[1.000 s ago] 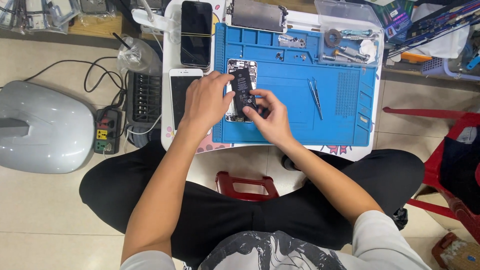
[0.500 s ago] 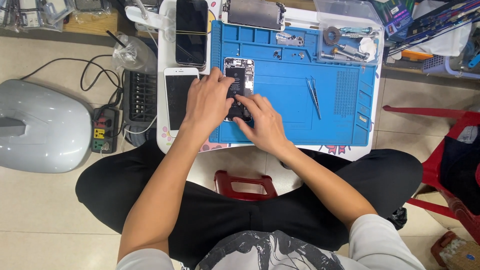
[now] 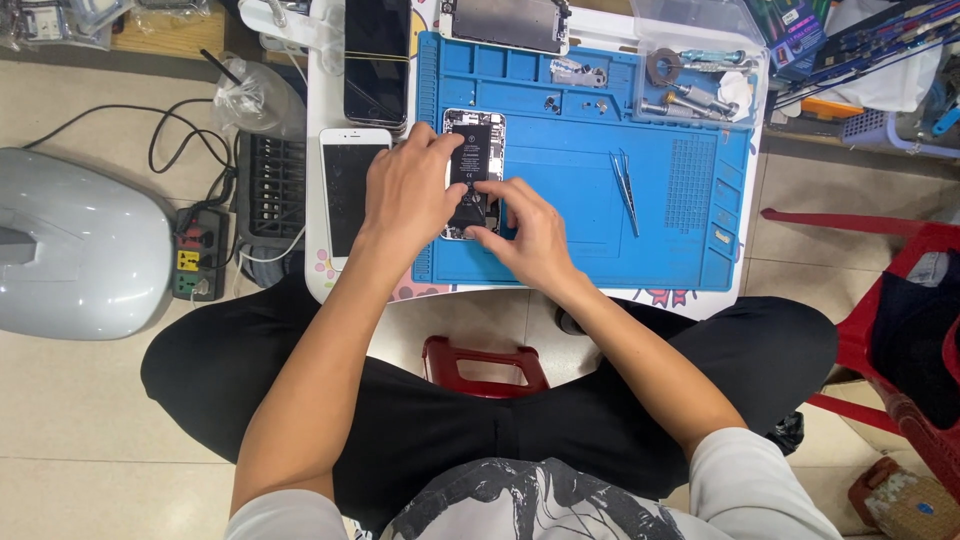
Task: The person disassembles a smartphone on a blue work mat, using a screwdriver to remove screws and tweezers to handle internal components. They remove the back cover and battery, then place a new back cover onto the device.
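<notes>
Opened phone [image 3: 474, 150]: back shell with black battery showing, lying flat on the blue work mat [image 3: 580, 220], near its left edge.
Left hand [image 3: 408, 190]: laid over the phone's lower left part, fingers curled on its edge and battery.
Right hand [image 3: 530, 235]: at the phone's lower right corner, fingertips pinched against it; what they hold, if anything, cannot be told.
White phone [image 3: 345, 185]: face up just left of the mat, beside the left hand.
Tweezers [image 3: 625, 190]: loose on the mat, right of the hands.
Dark phone [image 3: 377, 60]: above the white one.
</notes>
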